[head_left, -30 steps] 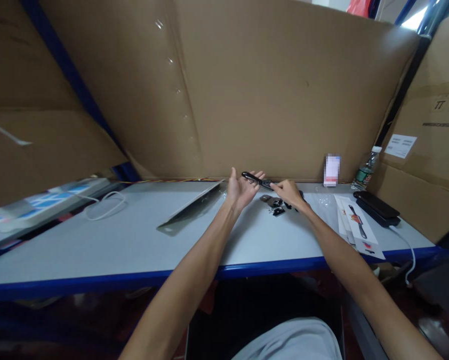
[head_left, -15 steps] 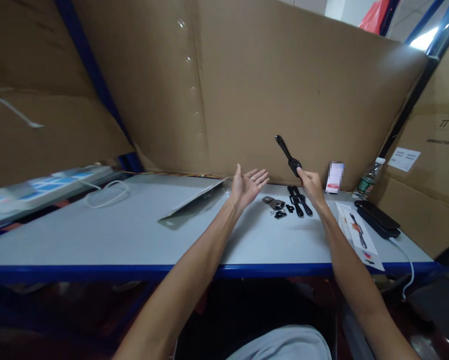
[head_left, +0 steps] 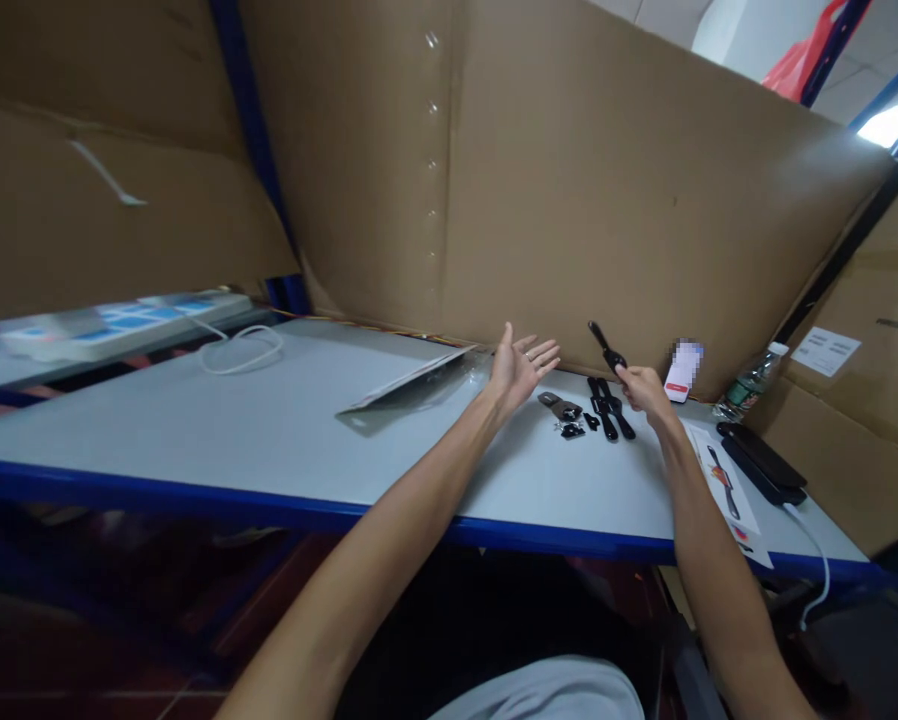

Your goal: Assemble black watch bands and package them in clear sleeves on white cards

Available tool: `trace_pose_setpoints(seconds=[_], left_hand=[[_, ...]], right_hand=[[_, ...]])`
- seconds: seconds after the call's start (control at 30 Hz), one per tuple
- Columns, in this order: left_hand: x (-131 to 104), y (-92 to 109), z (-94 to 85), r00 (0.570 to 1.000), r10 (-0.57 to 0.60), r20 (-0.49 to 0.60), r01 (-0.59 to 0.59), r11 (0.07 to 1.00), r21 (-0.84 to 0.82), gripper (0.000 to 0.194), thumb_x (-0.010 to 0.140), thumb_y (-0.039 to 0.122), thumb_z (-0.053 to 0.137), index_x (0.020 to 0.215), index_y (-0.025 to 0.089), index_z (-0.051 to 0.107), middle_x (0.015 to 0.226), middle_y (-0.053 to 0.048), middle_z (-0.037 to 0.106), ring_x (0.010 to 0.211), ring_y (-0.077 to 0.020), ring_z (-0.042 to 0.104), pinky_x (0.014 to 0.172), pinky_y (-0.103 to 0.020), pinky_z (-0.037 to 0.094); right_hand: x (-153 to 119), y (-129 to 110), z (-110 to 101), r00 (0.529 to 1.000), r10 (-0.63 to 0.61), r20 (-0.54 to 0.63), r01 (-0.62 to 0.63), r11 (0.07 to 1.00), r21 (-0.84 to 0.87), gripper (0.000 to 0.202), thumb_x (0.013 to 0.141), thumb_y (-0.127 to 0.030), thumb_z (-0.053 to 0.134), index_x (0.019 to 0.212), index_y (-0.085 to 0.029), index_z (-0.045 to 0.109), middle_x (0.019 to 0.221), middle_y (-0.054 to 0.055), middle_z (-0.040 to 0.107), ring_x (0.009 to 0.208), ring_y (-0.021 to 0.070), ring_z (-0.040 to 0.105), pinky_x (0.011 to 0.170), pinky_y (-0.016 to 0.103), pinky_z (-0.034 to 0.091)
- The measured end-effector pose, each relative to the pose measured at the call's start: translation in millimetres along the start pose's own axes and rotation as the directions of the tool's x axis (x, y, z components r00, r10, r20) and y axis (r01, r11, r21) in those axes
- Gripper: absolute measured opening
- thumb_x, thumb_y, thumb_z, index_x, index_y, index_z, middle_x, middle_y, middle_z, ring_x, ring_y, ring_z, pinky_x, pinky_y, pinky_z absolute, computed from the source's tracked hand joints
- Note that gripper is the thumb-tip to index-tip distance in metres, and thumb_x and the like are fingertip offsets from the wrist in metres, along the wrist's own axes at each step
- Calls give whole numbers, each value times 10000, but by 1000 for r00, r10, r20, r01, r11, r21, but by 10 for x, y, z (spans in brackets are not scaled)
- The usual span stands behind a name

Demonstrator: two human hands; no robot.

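Note:
My right hand (head_left: 644, 388) grips one end of a black spokeshave frame (head_left: 607, 350), holding it tilted above the table. My left hand (head_left: 520, 368) is spread with the palm up and holds nothing; a ring shows on one finger. Below and between the hands, more black spokeshave frames (head_left: 610, 408) lie side by side on the table. Left of them sits a small cluster of dark metal parts (head_left: 561, 408), with small black pieces (head_left: 572, 431) and shiny bits too small to name. The printed card (head_left: 730, 485) beside my right forearm pictures a spokeshave.
A flat sheet in clear plastic (head_left: 411, 380) leans at an angle left of my left hand. At the right are a phone (head_left: 684, 372), a water bottle (head_left: 751, 382) and a black case (head_left: 764, 462) with a white cable. A power strip (head_left: 126, 325) lies far left. Cardboard (head_left: 554, 200) walls the back.
The camera view has turned and tilted, shifting the scene rightward. The raised spokeshave frame now hangs lower, nearer the table. My left hand stays spread, palm up.

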State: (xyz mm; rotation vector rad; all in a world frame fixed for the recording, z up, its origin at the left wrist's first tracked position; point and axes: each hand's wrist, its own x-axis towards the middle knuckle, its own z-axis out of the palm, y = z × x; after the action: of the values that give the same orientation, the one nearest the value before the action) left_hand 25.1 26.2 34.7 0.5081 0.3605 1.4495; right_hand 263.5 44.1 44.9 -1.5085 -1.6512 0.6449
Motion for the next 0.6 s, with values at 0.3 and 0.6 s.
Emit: trace_pose_setpoints(seconds=[0.3,0.6], left_hand=[[62,-11,-37,994,75,-73,-76,997,-11,741,995,602,345,1569,138,278,1457,-234,549,1307,-276,585,1034,-406,510],[118,-110,-18,981,129,-145,-94,970,227,593,994,529,426,1428,126,459,1251,-227,689,1113,-272,694,913,-371,547]], right_hand=[[34,161,275,999,-19,-33,-8,732,-681,155,860,-240,617,799,-147,725,823,92,728,790,193,674,590,243,362],[-141,87,394,998,13,63,43,582,-812,273,902,-321,607,1099,-172,725,1133,160,740,1066,290,696,747,291,468]])
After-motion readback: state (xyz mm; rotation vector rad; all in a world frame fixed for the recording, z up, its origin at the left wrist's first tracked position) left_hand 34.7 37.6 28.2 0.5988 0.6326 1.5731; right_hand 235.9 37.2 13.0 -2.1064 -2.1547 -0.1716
